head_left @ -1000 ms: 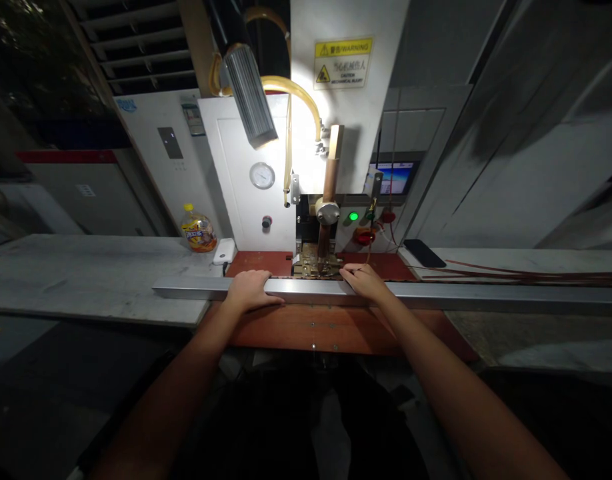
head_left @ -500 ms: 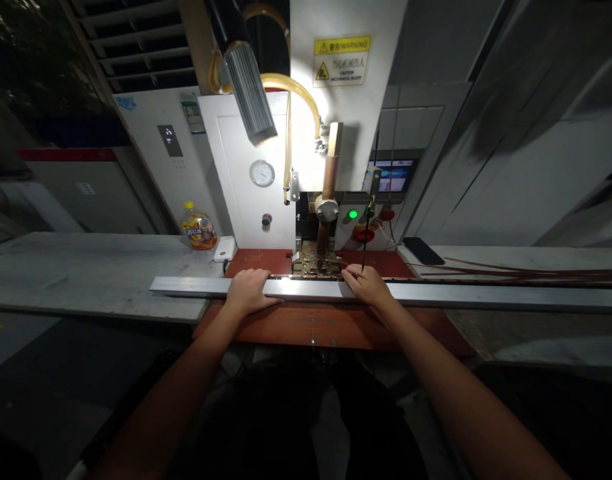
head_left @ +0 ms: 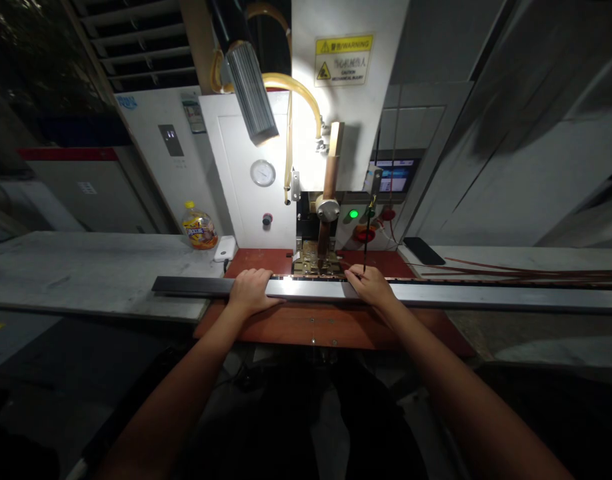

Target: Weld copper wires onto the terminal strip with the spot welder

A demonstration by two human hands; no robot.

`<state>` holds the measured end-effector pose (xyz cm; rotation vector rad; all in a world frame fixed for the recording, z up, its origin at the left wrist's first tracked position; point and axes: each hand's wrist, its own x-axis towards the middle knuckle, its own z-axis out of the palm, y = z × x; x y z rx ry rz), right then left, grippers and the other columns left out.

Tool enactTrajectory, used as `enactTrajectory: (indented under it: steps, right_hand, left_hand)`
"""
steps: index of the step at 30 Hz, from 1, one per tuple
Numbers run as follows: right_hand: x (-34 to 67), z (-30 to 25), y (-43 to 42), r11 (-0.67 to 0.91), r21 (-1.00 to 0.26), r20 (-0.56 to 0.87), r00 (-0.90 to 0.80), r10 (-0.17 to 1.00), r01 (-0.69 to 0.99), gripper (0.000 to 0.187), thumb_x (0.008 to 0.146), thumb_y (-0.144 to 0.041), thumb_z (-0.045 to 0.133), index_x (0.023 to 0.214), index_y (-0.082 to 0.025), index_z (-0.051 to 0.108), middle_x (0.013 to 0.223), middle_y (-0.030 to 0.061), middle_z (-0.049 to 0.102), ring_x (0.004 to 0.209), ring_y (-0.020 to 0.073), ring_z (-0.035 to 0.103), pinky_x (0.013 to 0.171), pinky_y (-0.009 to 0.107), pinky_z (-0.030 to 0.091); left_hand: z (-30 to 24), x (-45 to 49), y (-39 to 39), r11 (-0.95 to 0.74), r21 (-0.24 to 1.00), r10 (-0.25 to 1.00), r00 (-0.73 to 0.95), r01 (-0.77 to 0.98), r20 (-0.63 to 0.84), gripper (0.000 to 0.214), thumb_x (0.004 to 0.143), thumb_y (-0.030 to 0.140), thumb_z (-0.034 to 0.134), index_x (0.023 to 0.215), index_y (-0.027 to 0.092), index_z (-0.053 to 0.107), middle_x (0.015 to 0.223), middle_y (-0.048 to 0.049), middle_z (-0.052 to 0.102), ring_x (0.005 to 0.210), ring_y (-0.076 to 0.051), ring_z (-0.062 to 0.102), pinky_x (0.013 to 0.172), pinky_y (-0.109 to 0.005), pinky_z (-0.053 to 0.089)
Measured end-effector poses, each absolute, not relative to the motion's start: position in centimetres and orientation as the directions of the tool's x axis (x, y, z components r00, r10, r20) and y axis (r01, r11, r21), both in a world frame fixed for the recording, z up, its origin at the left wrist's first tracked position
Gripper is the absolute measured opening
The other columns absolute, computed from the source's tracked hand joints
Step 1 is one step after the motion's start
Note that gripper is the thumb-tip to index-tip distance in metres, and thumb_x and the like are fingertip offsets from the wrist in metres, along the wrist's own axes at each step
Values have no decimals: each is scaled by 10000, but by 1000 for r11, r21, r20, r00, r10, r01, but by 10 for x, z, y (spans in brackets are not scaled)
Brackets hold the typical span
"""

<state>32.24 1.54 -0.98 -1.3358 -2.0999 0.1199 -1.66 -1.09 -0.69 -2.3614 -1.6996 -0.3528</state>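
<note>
A long silver metal bar (head_left: 311,289) lies crosswise along the front of a white machine (head_left: 346,107). My left hand (head_left: 251,291) is closed over the bar, left of the machine's copper-coloured upright rod (head_left: 331,177), with its thumb along the near side. On the right of that rod, my right hand (head_left: 370,285) is also closed over the bar, its fingertips at the far edge. A thin dark rod (head_left: 366,243) reaches down to the right fingers; whether they touch it I cannot tell. Under the copper-coloured rod sits a small brass-coloured fixture (head_left: 316,257), close behind the bar.
A reddish-brown board (head_left: 296,327) lies under the bar. On the left worktop (head_left: 86,267) stand a yellow-capped bottle (head_left: 200,230) and a small white box (head_left: 225,249). To the right are a black phone (head_left: 423,251) and several reddish-brown strips (head_left: 511,272). A lamp (head_left: 251,90) hangs above.
The bar's left end has turned from bright to dark grey. Both hands keep their grip on the bar and appear only a few pixels further right, as does the scene.
</note>
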Motion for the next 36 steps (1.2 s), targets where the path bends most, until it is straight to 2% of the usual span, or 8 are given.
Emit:
enactTrajectory:
  steps: [6,13,21,36]
  right_hand:
    - [327,-12,17,458,-373,458,-270,847,807,392,957,-388,405,643,-224,571,720,64,661,712,188,587,706,290,378]
    - [333,-16,18,447,-404,465,-242,852,798,375,947,-386,424,671,-222,617,766,82,701,757,202,610,734,294,410]
    - [341,-17,19,462,-407,473,-250,845,788,376,942,-392,426,653,-220,594,756,75,689,743,200,612,735,299,414]
    - [353,-13,16,452,-418,477,-233,847,788,354,917,-398,429,635,-228,562,706,66,650,711,203,598,727,309,414]
  left_hand:
    - [-6,-12,-11,-317,-40,895,313,947,318,663,706,781,664,1053,216,646,1032,-118,697,984,-330,620,852,-435,426]
    - [-6,-6,-12,-322,-29,899,315,946,305,666,699,775,676,1074,225,650,1057,-126,693,1011,-337,613,876,-439,418]
    - [-8,0,-9,-348,-60,882,349,935,318,661,728,791,638,1050,214,636,1048,-122,699,1000,-329,618,866,-434,418]
    - [-7,12,-9,-360,-48,878,356,932,320,664,704,779,683,1052,216,626,1047,-121,698,1015,-334,619,879,-438,417]
